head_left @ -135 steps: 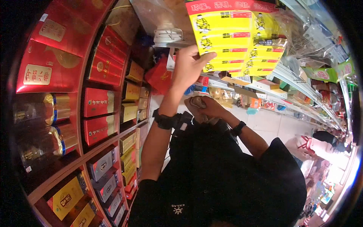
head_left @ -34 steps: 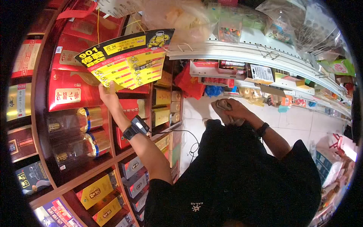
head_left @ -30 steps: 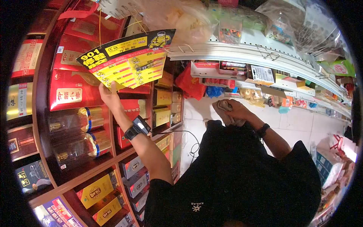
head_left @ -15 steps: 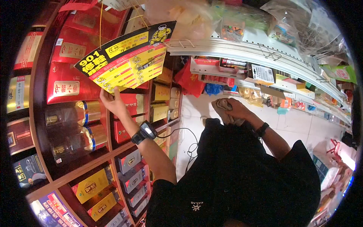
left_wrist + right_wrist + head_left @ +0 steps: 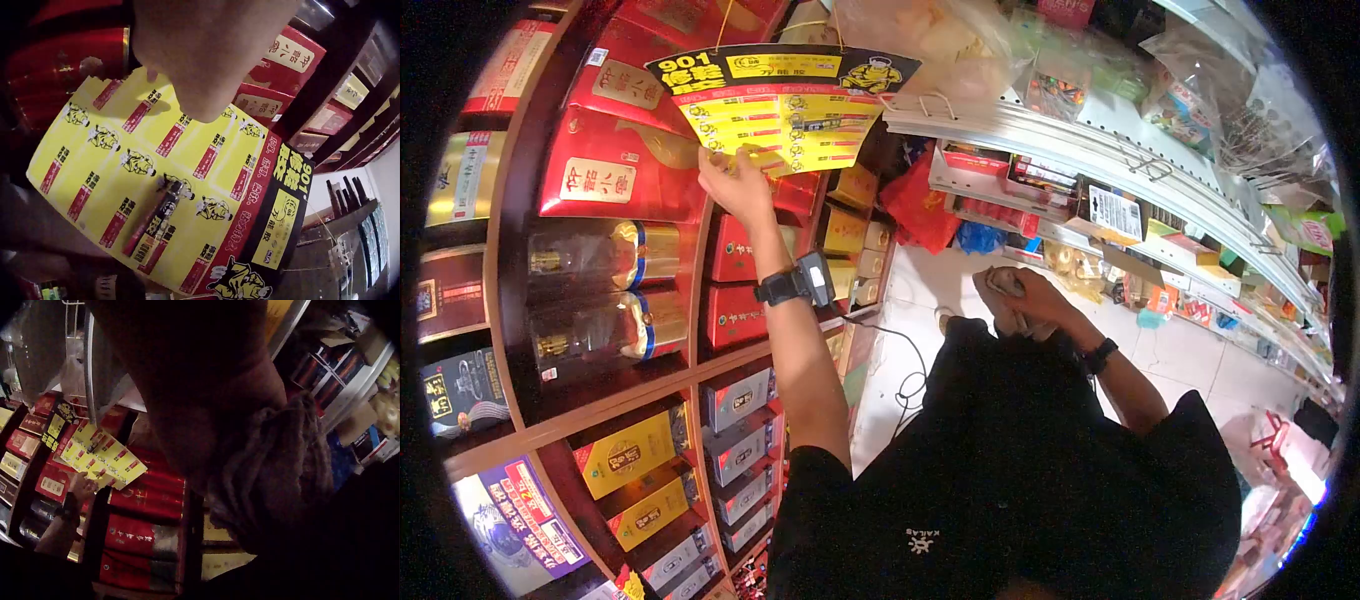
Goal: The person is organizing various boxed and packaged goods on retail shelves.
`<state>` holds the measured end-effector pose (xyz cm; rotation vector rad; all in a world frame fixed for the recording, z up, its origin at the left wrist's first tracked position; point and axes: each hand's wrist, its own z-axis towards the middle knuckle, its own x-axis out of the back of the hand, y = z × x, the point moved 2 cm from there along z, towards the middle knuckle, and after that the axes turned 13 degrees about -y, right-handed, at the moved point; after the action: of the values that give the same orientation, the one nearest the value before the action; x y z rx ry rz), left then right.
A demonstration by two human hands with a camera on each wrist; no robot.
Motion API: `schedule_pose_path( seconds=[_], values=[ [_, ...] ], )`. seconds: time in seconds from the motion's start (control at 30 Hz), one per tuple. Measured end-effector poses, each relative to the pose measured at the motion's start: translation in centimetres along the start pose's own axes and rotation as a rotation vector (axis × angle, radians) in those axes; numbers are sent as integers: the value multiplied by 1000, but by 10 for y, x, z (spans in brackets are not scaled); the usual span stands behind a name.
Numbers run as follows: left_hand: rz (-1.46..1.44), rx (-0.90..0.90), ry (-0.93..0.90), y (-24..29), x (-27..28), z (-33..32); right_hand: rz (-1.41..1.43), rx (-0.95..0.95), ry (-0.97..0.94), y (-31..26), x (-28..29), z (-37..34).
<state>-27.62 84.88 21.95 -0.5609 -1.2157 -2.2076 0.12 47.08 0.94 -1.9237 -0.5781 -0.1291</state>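
"Where is the yellow, red and black 901 display card (image 5: 745,118)?"

"It hangs from a thin yellow cord (image 5: 725,22), in front of the wooden shelves (image 5: 615,408) and their red boxes (image 5: 612,178). A small dark packet (image 5: 156,219) sits on its printed yellow face."

"And the left hand (image 5: 738,187)?"

"It's up at the card's lower edge, narrow, with the fingers bent round that edge. The left wrist view hides some of the fingertips."

"What does the right hand (image 5: 1043,302) have?"

"A bunched grey-brown cloth (image 5: 1004,293), gripped low in front of the black shirt (image 5: 1010,450), well apart from the card."

"Anything near?"

"The white metal shelf (image 5: 1040,140) runs just beside the card's black end. Below that shelf are a red bag (image 5: 920,208) and a blue bag (image 5: 980,238). Two clear-and-gold packages (image 5: 650,325) lie on the wooden shelves, below the red boxes."
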Motion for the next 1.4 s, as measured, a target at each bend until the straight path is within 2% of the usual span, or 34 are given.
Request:
schedule_pose_path(
  seconds=[0.07,0.1,0.17,0.2,0.33,0.43,0.57,0.67,0.83,0.9,0.93,0.97,1.03,1.1,1.2,1.27,1.37,1.4],
  values=[
    [-180,28,-77,-14,-11,8,0,-147,-43,4,0,-3],
    [-240,37,-102,-11,-13,9,0,-144,-42,5,0,-4],
    [-48,-28,-82,2,-19,7,-28,-103,-22,8,-1,-7],
    [-143,-26,-126,-5,-24,13,-29,-100,-22,17,-4,-6],
    [-211,-83,-233,-6,-38,24,-100,-124,25,27,-11,-3],
    [-28,-275,-276,7,-46,24,-97,-101,35,22,-12,-3],
    [-39,-333,-326,17,-61,31,-82,-125,32,13,-12,-3],
    [-80,-298,-353,21,-66,34,-56,-62,57,5,-10,-6],
    [-244,-286,-396,14,-77,47,-90,-102,31,2,-8,-6],
    [-361,-133,-639,21,-70,51,-87,-102,-8,5,-8,-6],
    [-363,-51,-615,27,-68,48,-102,-89,2,9,-8,-6],
    [-364,-51,-618,24,-69,45,-116,-77,13,8,-8,-6],
    [-335,-228,-565,21,-69,38,-98,-56,18,7,-6,-9],
    [-367,-211,-549,22,-62,25,-83,-41,21,-3,-2,-13],
    [-418,-171,-504,14,-55,7,-40,-190,-32,-12,4,-12],
    [-453,-122,-469,-3,-57,-2,-21,-51,49,-15,6,-10],
    [-322,-139,-454,-23,-59,-25,-94,-37,31,5,4,2],
    [-332,-128,-461,-27,-63,-37,-59,11,-5,-8,12,-2]
  ],
)
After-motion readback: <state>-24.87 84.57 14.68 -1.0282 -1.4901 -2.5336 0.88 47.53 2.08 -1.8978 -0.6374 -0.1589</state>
